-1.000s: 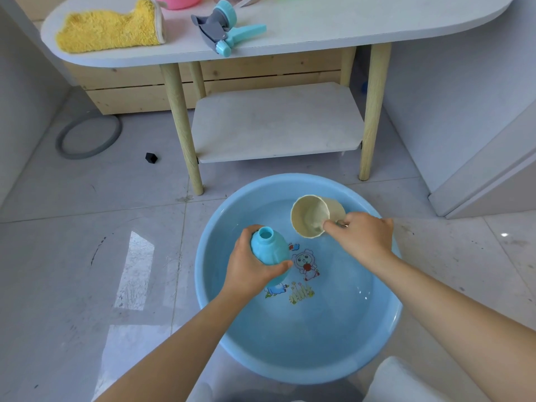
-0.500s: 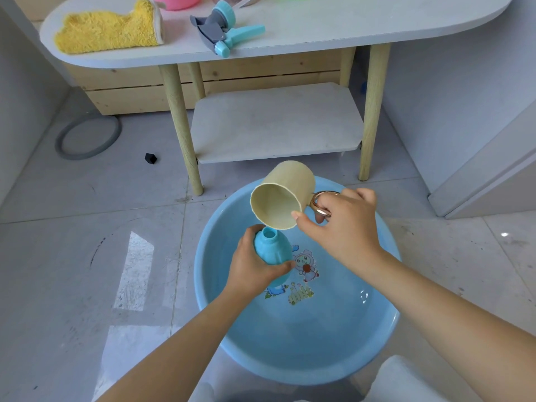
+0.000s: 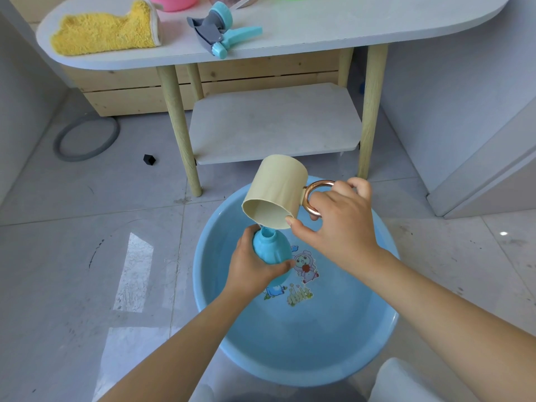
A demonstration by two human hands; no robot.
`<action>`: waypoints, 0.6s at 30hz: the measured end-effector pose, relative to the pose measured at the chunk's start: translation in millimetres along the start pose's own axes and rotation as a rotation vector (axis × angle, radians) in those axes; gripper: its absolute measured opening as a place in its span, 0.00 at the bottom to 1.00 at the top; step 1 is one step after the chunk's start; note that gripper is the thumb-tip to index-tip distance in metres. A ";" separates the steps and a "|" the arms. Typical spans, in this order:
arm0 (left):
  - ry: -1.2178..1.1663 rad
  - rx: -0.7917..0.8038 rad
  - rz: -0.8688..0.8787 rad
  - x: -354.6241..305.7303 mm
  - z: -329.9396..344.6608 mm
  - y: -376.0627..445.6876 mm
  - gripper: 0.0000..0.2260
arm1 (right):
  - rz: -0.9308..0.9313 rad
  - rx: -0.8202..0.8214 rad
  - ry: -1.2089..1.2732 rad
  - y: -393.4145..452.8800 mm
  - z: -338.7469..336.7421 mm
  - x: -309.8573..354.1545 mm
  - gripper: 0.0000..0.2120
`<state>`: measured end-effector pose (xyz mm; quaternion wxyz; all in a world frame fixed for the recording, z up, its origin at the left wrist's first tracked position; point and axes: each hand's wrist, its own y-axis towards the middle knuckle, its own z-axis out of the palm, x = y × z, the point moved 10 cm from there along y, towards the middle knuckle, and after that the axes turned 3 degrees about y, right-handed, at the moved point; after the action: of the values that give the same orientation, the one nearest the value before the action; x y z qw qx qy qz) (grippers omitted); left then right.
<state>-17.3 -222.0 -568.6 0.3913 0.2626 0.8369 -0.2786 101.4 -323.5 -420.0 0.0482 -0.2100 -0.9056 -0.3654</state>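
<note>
- Left hand (image 3: 249, 274): fingers and thumb wrapped round the belly of the blue bottle (image 3: 272, 249). The grip is full, the neck is free and the mouth faces up.
- Right hand (image 3: 342, 230): holds the beige cup (image 3: 275, 190) by its copper ring handle (image 3: 312, 198), with the thumb tip braced on the cup wall near the lip.
- The cup is tipped steeply, its lip at 12 o'clock of the bottle mouth and almost touching it. A thin trickle seems to pass between them, too faint to be sure.
- The bottle is held over the blue basin (image 3: 304, 349), toward its 10 o'clock side and above the water.
- Judged step: filling the bottle from the cup.
- Risk: the bottle mouth is narrow and the cup lip wide, so tipping faster would likely send water over the neck and the left fingers.
- Risk: the bottle sits close to the basin's rim, so drifting further toward 10 o'clock would put spill on the glossy floor tiles.
- Risk: a wet bottle may slip or twist in the hand as it gets heavier.
- Around: the white table (image 3: 362, 27) is at 12 o'clock of the basin, with a spray head (image 3: 220, 30) and a yellow mitt (image 3: 104, 33) on top.
- The lower shelf (image 3: 275, 120) and a table leg (image 3: 182, 134) are just beyond the cup, so raising it further crowds them.
- A grey hose ring (image 3: 87, 137) lies at 10 o'clock, well apart.
</note>
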 end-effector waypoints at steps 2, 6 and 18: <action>0.000 -0.001 0.002 0.2 -0.3 0.1 0.35 | -0.015 -0.002 -0.008 -0.1 0.0 0.6 0.20; 0.004 -0.002 0.003 -1.2 -0.6 -0.6 0.35 | -0.039 -0.012 -0.019 1.2 -0.4 1.5 0.20; 0.001 -0.005 0.012 -1.7 -2.0 -3.3 0.33 | -0.084 -0.041 -0.019 2.2 -4.1 6.3 0.20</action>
<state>-19.6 -223.3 -565.4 0.3934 0.2666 0.8361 -0.2741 96.3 -322.8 -414.1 0.0197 -0.1761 -0.9063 -0.3838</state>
